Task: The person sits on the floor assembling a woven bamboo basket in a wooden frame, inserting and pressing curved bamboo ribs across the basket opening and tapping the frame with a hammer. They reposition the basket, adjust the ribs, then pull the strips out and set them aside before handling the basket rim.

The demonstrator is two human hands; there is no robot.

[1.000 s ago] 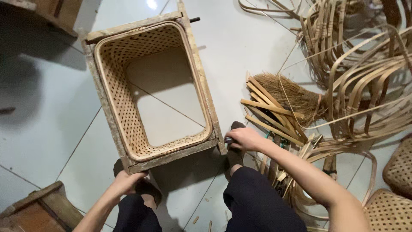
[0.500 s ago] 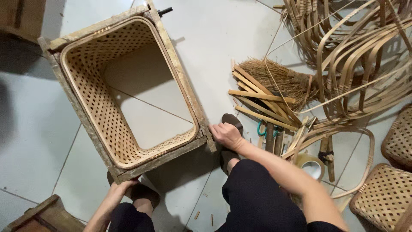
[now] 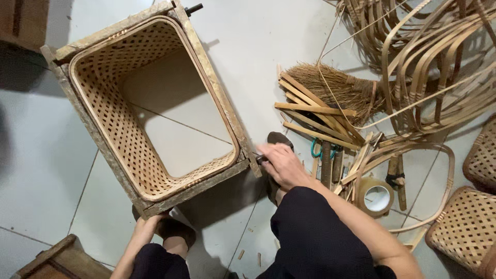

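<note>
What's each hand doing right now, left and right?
Left hand: gripping the near corner of the wooden frame around the woven basket.
Right hand: closed at the frame's right corner; what it holds cannot be told.

My view has swung, so the woven basket in its wooden frame (image 3: 155, 103) now sits further left and higher; my right hand (image 3: 281, 165) has slid from the sandal to the frame's near corner; my left hand (image 3: 147, 225) has risen to grip the frame's bottom corner.

One open woven basket frame (image 3: 155, 103), one straw brush (image 3: 336, 88), one tape roll (image 3: 376, 196), two small woven baskets (image 3: 465, 227).
</note>
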